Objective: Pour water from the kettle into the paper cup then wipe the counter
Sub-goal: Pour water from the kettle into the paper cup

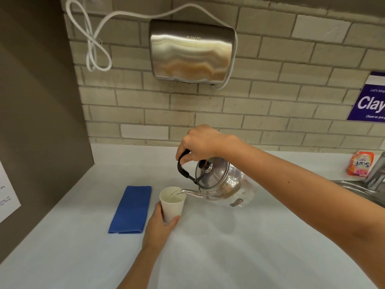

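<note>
A shiny steel kettle (220,182) hangs tilted to the left above the pale counter (229,247). My right hand (200,142) grips its black handle from above. Water runs from the spout into a white paper cup (172,202), which stands upright on the counter. My left hand (161,224) wraps around the cup's lower part from the near side. A folded blue cloth (130,209) lies flat on the counter just left of the cup, apart from both hands.
A steel hand dryer (191,51) with a white cord hangs on the brick wall behind. A grey side panel (37,122) closes the left. At the right stand an orange detergent packet (360,163), a tap (377,174) and a sink edge (358,189).
</note>
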`<state>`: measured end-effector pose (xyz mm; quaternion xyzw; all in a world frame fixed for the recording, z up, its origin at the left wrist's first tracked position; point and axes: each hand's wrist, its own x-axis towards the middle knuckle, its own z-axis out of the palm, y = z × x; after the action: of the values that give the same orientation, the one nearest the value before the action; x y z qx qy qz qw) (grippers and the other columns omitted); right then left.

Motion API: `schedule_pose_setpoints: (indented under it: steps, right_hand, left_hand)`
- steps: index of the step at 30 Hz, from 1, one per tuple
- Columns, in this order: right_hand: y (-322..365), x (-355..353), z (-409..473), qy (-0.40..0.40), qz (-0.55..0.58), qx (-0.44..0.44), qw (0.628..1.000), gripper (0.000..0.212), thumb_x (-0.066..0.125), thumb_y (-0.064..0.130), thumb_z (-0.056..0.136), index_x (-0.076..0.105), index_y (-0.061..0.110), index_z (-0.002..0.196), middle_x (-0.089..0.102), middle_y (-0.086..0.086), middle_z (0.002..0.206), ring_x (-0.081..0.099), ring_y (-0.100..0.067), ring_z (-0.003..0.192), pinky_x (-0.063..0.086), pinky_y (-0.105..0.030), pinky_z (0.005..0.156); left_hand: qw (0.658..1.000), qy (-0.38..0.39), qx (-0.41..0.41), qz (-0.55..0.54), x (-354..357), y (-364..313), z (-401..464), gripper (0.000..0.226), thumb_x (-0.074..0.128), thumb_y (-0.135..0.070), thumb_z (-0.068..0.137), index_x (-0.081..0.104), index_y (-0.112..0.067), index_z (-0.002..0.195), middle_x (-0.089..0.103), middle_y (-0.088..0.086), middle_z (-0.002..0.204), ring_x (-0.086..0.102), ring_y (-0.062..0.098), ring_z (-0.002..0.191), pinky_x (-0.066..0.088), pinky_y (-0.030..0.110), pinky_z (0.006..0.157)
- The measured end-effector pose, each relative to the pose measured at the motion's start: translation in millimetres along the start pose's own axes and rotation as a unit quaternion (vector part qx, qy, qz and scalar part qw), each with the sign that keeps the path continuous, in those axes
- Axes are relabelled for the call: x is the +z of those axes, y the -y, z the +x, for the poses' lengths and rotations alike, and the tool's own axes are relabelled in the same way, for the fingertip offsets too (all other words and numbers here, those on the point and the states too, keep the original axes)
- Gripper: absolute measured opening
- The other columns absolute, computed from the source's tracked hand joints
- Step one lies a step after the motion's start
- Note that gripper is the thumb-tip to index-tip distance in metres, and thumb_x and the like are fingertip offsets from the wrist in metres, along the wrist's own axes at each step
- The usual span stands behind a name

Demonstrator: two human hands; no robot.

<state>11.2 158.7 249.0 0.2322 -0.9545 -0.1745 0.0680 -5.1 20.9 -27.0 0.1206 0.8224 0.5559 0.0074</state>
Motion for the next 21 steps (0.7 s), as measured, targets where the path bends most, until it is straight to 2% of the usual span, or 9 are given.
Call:
schedule_pose_setpoints:
  steps: [4,12,17,19,21]
  right_hand:
    - [0.3,-0.5,-1.7,-0.003,0.002,-0.001,1.000,0.023,0.059,0.043,0.086,0.066,0.034,0.106,0.071,0.008,0.087,0.045,-0.010,0.067,0.025,-0.022,0.047]
    - [0.6,-4.0,-3.7,-0.004,-0.001,0.007,1.000,0.022,0.059,0.042,0.086,0.066,0.034,0.106,0.052,0.013,0.070,0.044,-0.010,0.065,0.023,-0.023,0.046]
    - [0.5,-5.2,-3.9,-0.002,0.003,0.008,1.000,0.023,0.059,0.043,0.086,0.065,0.035,0.106,0.069,0.005,0.084,0.046,-0.012,0.069,0.025,-0.022,0.047]
    - [0.2,-5.5,-3.6,-0.002,0.004,0.005,1.000,0.023,0.058,0.043,0.086,0.065,0.035,0.107,0.069,0.005,0.084,0.046,-0.012,0.069,0.025,-0.022,0.047]
    - [0.4,-5.7,-3.3,-0.001,0.003,0.003,1.000,0.023,0.058,0.042,0.086,0.065,0.034,0.107,0.064,0.008,0.075,0.045,-0.012,0.068,0.024,-0.023,0.046]
  left_hand:
    - [1.000,0.001,-0.002,0.003,0.5,-0.6,0.1,0.071,0.073,-0.034,0.075,0.033,-0.019,0.133,0.052,0.006,0.131,0.052,0.024,0.115,0.047,0.039,0.095]
    - [1.000,0.001,-0.002,0.008,-0.2,1.4,0.3,0.070,0.073,-0.034,0.074,0.035,-0.019,0.131,0.055,0.006,0.128,0.054,0.023,0.112,0.049,0.038,0.093]
    - [1.000,-0.004,0.003,0.009,-0.2,2.2,1.3,0.069,0.074,-0.034,0.074,0.037,-0.021,0.130,0.058,0.005,0.125,0.055,0.020,0.106,0.049,0.035,0.089]
    - [1.000,-0.003,0.002,0.009,-0.2,2.3,1.6,0.070,0.074,-0.034,0.074,0.036,-0.020,0.131,0.057,0.005,0.126,0.055,0.021,0.108,0.049,0.035,0.090]
    - [1.000,-0.003,0.000,0.009,0.1,2.8,1.9,0.070,0.074,-0.034,0.074,0.036,-0.020,0.131,0.056,0.005,0.127,0.055,0.022,0.110,0.049,0.037,0.092]
